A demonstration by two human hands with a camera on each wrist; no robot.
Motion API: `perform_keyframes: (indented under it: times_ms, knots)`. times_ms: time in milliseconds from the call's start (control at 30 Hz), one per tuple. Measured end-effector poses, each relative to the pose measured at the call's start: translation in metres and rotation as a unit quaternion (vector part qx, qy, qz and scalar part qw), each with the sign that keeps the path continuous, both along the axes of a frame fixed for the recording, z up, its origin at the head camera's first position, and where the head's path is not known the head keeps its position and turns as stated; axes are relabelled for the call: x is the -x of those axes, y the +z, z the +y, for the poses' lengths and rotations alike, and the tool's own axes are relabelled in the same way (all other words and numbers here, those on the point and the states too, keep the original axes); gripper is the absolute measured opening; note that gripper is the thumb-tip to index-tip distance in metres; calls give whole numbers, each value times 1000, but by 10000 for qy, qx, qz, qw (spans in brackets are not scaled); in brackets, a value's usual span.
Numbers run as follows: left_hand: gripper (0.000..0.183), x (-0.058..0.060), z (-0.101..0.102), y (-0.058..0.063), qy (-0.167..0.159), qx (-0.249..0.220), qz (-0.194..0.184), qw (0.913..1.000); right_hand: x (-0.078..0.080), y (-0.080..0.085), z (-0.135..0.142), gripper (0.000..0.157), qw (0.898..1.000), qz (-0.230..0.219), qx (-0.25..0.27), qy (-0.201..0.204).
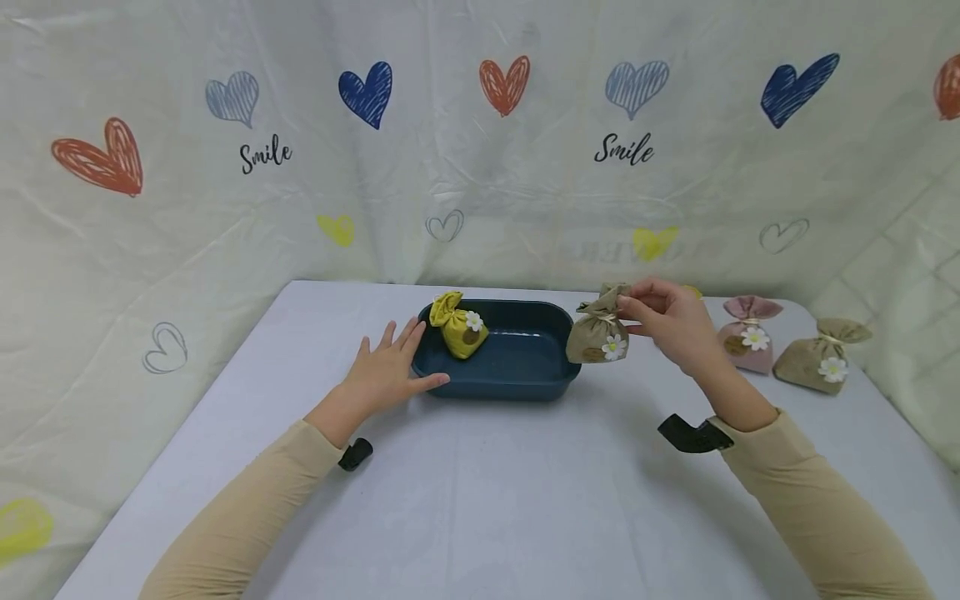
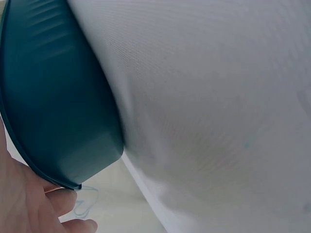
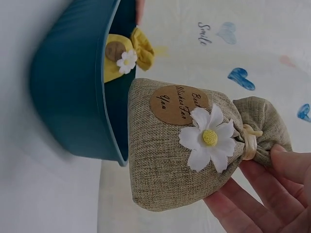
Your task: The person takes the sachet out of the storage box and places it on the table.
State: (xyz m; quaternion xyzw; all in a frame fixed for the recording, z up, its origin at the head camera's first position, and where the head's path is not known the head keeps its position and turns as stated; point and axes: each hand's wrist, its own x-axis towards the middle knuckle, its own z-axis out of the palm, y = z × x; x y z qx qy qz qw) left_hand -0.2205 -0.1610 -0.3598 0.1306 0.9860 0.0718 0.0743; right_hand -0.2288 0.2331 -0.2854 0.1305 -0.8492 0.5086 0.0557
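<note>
My right hand (image 1: 670, 323) pinches a grey-brown cloth sachet (image 1: 597, 335) by its gathered neck, at the right end of a dark blue plastic basin (image 1: 495, 389). In the right wrist view this sachet (image 3: 170, 160) shows a white flower, a tied cord and a round "Best Wishes For You" label. A yellow sachet (image 1: 463, 332) with a white flower leans inside the basin's left end. My left hand (image 1: 382, 367) rests against the basin's left rim with fingers spread; the left wrist view shows its fingertips (image 2: 62, 201) at the rim.
Right of my right hand, a pink sachet (image 1: 748, 337) and another brown sachet (image 1: 821, 357) stand on the white table (image 1: 480, 500). Part of something yellow (image 1: 692, 292) peeks out behind the right hand. A curtain (image 1: 450, 167) printed with hearts hangs behind the table.
</note>
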Motion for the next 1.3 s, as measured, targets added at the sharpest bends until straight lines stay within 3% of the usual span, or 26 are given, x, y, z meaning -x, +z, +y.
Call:
perform_keyframes:
  times_ms: [400,1300]
  knots:
    - [106,0,0,-3,4,-59,-32,10000,-6,-3,30,25,9987,-76,488,-153]
    - [107,0,0,-3,55,-82,-49,9999,-16,-23,72,31,9983,-270,144,-487]
